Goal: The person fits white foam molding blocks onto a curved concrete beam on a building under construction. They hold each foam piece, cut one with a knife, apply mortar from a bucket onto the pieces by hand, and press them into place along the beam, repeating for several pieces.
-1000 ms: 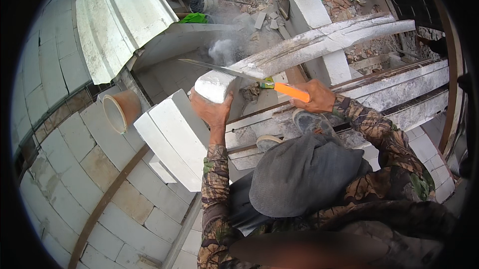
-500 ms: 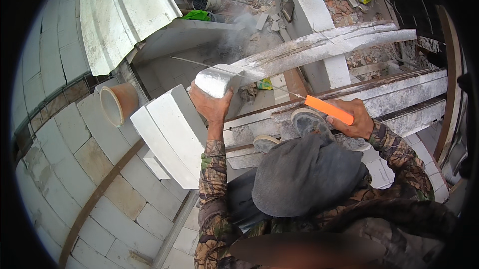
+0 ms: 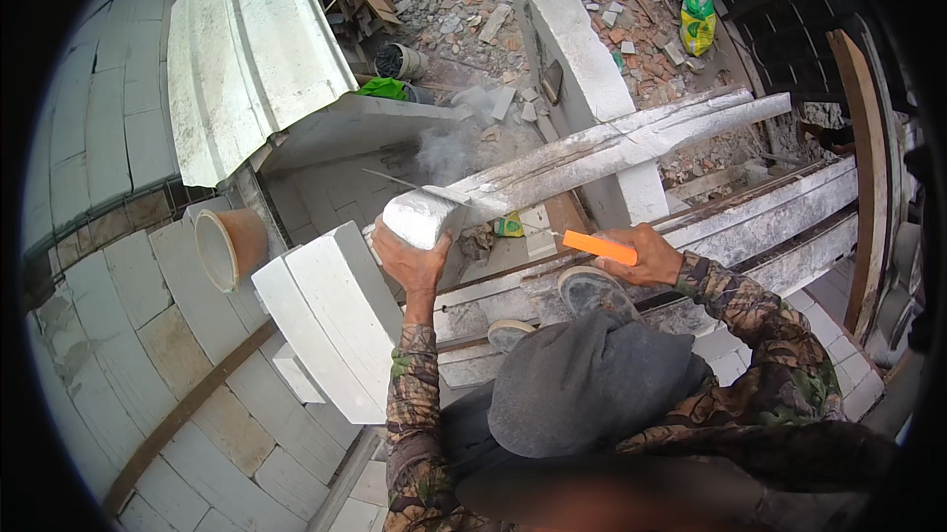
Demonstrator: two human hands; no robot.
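My left hand (image 3: pixel 412 261) wraps round the near end of a small white block (image 3: pixel 418 223), probably aerated concrete, its thumb on the right side. The block rests at the left end of a dusty white plank (image 3: pixel 612 142). In my right hand (image 3: pixel 646 254) is the orange handle (image 3: pixel 600 247) of a handsaw. Its thin blade (image 3: pixel 402 180) crosses the block just beyond my left hand, with the tip sticking out on the far left. Pale dust (image 3: pixel 449 152) hangs in the air past the blade.
Larger white blocks (image 3: pixel 335 305) stand left of my forearm, near an orange-brown bucket (image 3: pixel 230 246). A corrugated metal sheet (image 3: pixel 256 49) juts in at upper left. Beams (image 3: pixel 760 216) lie under my shoes (image 3: pixel 595 292). Rubble (image 3: pixel 631 0) covers the ground beyond a low wall (image 3: pixel 582 49).
My right hand has moved left with the saw, pushing the blade further through the block. My left hand still grips the block. The whole view has shifted slightly.
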